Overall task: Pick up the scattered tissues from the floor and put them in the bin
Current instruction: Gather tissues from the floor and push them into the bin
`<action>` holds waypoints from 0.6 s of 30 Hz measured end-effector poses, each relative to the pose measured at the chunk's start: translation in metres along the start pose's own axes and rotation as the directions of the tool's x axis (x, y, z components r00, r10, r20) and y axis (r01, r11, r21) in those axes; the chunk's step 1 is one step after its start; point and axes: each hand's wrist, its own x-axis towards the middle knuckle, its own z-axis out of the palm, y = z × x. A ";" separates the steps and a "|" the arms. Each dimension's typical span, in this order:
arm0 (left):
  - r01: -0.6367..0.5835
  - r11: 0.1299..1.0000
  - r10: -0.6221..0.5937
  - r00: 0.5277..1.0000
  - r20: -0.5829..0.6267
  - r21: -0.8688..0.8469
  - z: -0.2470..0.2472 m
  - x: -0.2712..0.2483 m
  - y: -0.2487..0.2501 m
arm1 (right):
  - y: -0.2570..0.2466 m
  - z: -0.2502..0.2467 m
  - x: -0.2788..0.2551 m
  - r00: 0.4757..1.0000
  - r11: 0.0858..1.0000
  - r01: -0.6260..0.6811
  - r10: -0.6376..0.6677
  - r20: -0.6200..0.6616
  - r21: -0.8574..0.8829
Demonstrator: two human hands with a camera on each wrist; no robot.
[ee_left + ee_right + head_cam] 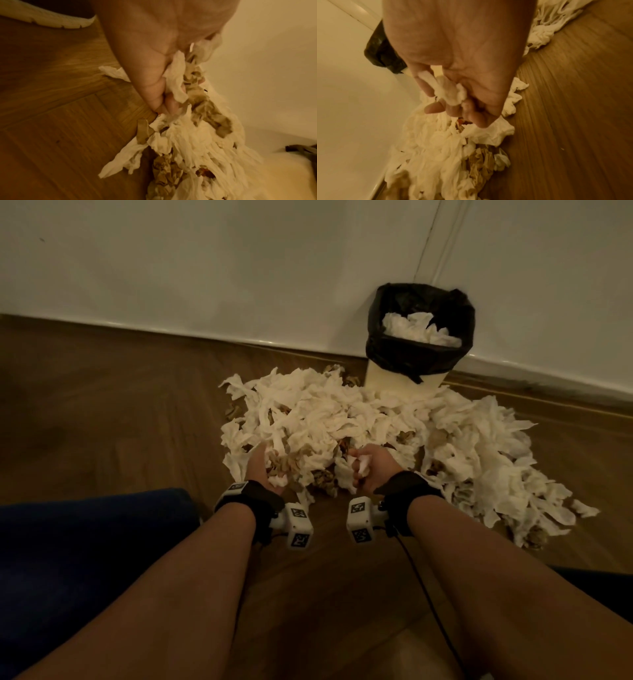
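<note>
Both fists were closed on tissue wads: left hand, right hand, at the tissues' 6 o'clock edge. Bin stood at 1 o'clock. Trailing strands were judged best gathered before lifting.

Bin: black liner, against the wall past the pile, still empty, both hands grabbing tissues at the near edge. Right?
Not quite: the bin isn't empty. The head view shows white tissues already lying inside its black liner. The rest holds: it stands against the wall beyond the pile, and the left hand and right hand each grip tissues at the pile's near edge.
</note>
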 end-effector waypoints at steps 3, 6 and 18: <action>-0.034 0.990 0.021 0.995 0.097 0.135 0.010 -0.006 0.007 | -0.010 -0.005 -0.012 1.000 1.000 0.031 -0.031 0.001 -0.008; -0.070 0.990 0.059 0.994 0.094 0.124 0.018 -0.010 0.012 | -0.019 -0.010 -0.020 0.997 0.998 0.068 -0.068 -0.027 -0.015; -0.206 0.926 0.168 0.975 0.143 0.316 0.060 -0.041 0.044 | -0.071 -0.006 -0.077 0.971 0.965 0.232 -0.222 0.092 -0.124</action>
